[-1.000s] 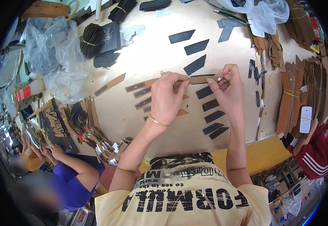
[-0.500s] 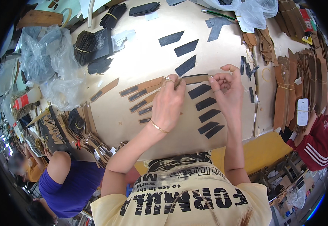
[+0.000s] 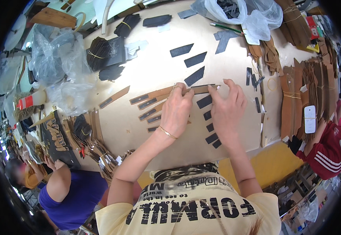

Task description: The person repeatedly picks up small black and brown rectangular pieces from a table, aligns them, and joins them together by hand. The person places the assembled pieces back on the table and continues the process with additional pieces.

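Note:
My left hand (image 3: 175,111) is pinched on a long brown strip (image 3: 201,90) with a dark edge along its far side. My right hand (image 3: 228,113) lies over the strip's right part. One of its digits presses on the strip while the other fingers are raised and apart. Left of my left hand, several brown strips with dark inset patches (image 3: 147,103) lie fanned out, and another brown strip (image 3: 115,97) lies apart from them. Black slanted pieces (image 3: 204,102) form a column, partly hidden under my right hand. Beyond my hands lie more black pieces (image 3: 196,59).
Bundled dark pieces (image 3: 98,54) and crumpled clear plastic (image 3: 53,58) lie at the left. A green pencil (image 3: 227,28) and a plastic bag (image 3: 258,23) are at the far right. Stacked brown strips (image 3: 309,90) line the right side. A person in purple (image 3: 74,196) sits at the left.
My right hand has shifted left and nearer along the strip, now covering parts of the black column. My left hand still pinches the strip. The whole view has shifted slightly.

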### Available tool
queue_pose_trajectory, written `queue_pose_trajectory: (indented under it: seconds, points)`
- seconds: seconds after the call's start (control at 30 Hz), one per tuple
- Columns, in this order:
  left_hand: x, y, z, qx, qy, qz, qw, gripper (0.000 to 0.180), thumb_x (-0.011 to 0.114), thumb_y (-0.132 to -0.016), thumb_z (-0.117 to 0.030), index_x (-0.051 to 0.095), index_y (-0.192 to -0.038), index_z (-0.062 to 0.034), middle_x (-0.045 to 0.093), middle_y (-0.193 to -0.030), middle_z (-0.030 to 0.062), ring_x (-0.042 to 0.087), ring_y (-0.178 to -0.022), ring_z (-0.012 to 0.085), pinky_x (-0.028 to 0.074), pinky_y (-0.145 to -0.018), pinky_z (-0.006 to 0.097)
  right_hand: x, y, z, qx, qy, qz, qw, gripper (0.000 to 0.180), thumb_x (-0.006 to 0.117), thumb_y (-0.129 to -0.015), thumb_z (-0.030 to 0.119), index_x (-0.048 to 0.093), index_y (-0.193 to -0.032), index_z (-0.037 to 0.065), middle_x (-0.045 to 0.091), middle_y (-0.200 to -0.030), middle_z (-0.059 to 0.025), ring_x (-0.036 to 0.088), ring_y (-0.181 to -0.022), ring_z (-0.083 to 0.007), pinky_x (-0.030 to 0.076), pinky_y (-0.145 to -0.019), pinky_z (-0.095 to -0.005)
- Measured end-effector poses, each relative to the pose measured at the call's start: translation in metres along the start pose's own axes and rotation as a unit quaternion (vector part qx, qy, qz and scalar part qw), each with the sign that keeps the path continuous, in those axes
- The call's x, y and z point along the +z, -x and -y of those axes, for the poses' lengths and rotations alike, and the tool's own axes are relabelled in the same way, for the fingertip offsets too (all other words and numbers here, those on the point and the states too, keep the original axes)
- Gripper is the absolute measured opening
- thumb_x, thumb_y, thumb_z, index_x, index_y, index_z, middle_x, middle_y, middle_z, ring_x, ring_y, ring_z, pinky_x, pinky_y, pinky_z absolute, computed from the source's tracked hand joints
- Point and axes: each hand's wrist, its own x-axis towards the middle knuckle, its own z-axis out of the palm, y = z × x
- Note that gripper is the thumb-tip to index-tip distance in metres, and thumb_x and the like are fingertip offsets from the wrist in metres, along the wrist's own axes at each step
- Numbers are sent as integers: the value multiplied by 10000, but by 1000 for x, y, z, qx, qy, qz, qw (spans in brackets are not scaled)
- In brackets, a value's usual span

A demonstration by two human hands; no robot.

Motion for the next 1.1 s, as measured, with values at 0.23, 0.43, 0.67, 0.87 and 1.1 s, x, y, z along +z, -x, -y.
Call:
queue_pose_trajectory:
  seconds: [0.23, 0.43, 0.67, 0.87, 1.1]
  points:
    - [-16, -12, 4, -63, 158, -11, 985, 283, 662, -825, 27, 699, -1105, 9, 660, -893, 128, 644, -723, 220, 524, -664, 328, 11, -1, 28, -3, -223, 41, 974, 388, 677, -802, 27, 636, -1182, -38, 639, -1069, -165, 603, -1009, -310, 519, -822, -390]
    - [-32, -20, -5, -217, 403, 81, 885, 329, 664, -857, -53, 674, -1182, 0, 729, -810, 136, 691, -972, 254, 532, -853, 362, 9, -14, 26, 96, -270, 56, 956, 253, 684, -848, 26, 674, -1090, -47, 710, -931, -180, 714, -839, -281, 561, -751, -359]
    - [-11, -7, 10, 26, 60, -70, 995, 213, 691, -830, -92, 752, -1034, -90, 654, -1024, 91, 587, -949, 260, 462, -852, 381, 1, -32, 5, 217, -403, 161, 874, 240, 623, -918, 26, 675, -1138, -53, 728, -977, -148, 713, -828, -169, 565, -722, -281]
    - [-11, -8, 19, 54, 22, -50, 997, 107, 682, -830, -121, 755, -900, -86, 628, -1095, 95, 561, -995, 287, 437, -872, 399, 3, -35, 5, 197, -378, 162, 890, 252, 618, -918, 30, 675, -1148, -58, 725, -981, -146, 702, -825, -158, 554, -725, -265]
    - [-62, -86, 93, 47, -228, -133, 963, 174, 680, -837, -179, 704, -911, -23, 648, -1054, 137, 560, -1060, 273, 418, -904, 405, 1, -35, 5, 208, -377, 172, 886, 269, 612, -920, 44, 675, -1166, -47, 726, -970, -138, 692, -811, -149, 547, -730, -269]
